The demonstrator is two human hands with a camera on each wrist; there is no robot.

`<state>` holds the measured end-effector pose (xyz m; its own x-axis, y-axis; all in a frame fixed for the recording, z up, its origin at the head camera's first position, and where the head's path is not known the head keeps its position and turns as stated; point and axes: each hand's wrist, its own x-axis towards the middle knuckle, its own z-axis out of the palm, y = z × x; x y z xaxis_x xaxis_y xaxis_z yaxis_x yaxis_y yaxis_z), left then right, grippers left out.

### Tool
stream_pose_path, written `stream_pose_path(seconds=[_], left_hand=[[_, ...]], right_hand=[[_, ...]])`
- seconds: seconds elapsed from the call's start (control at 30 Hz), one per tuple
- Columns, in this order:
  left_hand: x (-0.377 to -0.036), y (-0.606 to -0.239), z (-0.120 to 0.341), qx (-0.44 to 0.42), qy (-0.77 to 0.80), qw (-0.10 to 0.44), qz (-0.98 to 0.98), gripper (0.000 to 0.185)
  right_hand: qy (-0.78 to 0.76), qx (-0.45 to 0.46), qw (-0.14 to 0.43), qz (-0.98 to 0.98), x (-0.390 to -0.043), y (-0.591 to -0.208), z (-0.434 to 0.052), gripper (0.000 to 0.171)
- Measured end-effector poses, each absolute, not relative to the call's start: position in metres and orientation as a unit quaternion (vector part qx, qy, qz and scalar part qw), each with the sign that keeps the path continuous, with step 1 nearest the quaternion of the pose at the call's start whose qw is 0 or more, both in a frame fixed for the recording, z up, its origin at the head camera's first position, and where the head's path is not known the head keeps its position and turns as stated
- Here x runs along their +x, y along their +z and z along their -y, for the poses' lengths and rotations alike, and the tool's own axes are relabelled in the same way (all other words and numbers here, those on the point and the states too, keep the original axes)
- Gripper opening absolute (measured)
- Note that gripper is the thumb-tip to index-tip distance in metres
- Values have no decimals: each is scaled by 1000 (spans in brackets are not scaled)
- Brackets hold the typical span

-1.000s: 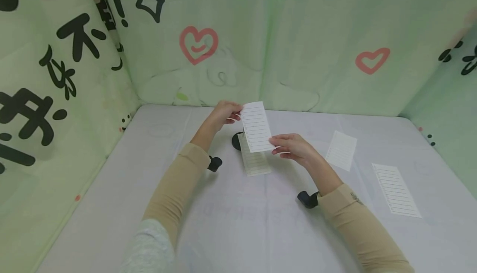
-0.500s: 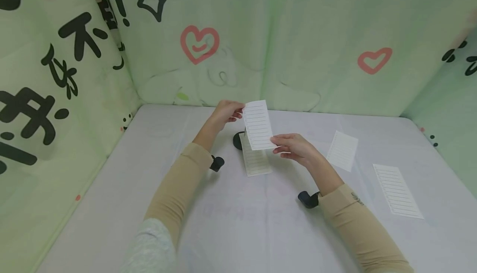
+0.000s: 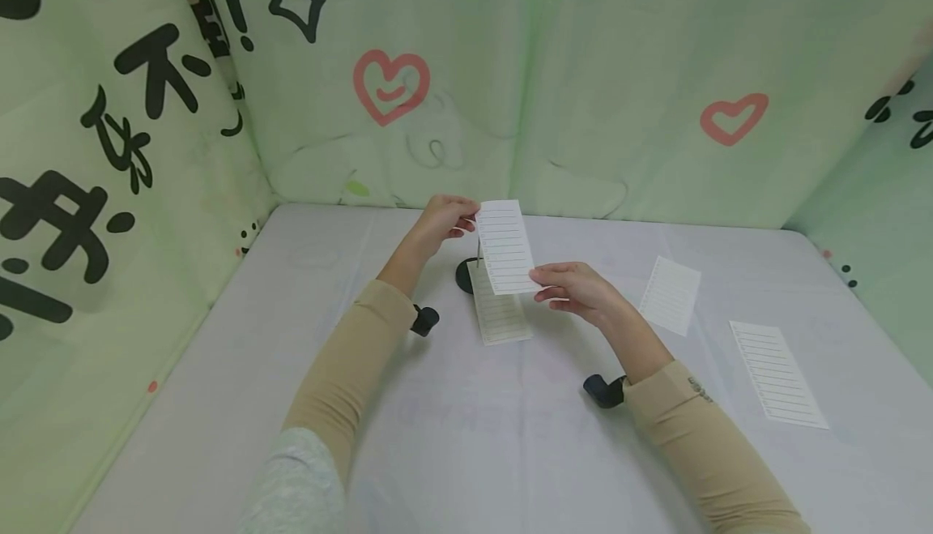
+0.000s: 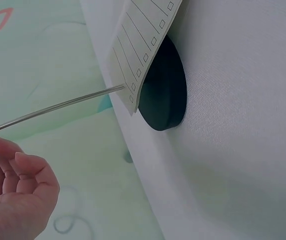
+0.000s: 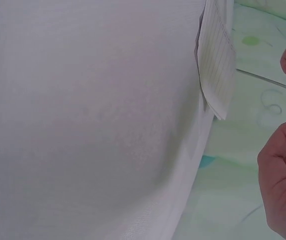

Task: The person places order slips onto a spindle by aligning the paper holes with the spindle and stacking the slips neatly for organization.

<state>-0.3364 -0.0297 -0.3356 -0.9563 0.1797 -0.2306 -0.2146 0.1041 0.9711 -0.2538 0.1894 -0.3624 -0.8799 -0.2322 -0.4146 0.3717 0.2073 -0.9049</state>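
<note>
In the head view my left hand [image 3: 446,220] pinches the upper left corner of a lined white paper slip [image 3: 505,247]. My right hand [image 3: 572,285] pinches the slip's lower right corner. Beneath it stands a bill spike with a round black base [image 3: 464,276], partly covered by lined slips [image 3: 501,322] threaded low on it. The left wrist view shows the thin metal rod [image 4: 58,106] rising from those slips to the fingertips of my left hand [image 4: 20,190]. In the right wrist view, the rod [image 5: 267,80] reaches up between both hands; the held slip is out of sight there.
Two more lined slips lie flat to the right on the white-covered table [image 3: 452,453], a nearer slip [image 3: 778,373] and a farther slip [image 3: 670,295]. A green printed curtain [image 3: 583,72] encloses the back and sides. Black wrist cameras sit under both cuffs.
The held slip and my left hand have shifted slightly right, and more of the rod shows beside the slip's left edge. My right hand has barely moved.
</note>
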Motion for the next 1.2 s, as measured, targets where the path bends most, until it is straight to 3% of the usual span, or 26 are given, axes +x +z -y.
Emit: stream_pose_path(seconds=[1.2], left_hand=[[-333, -346, 24, 12, 667, 124, -734, 25]], right_hand=[[-600, 56, 255, -756, -259, -368, -185, 49]])
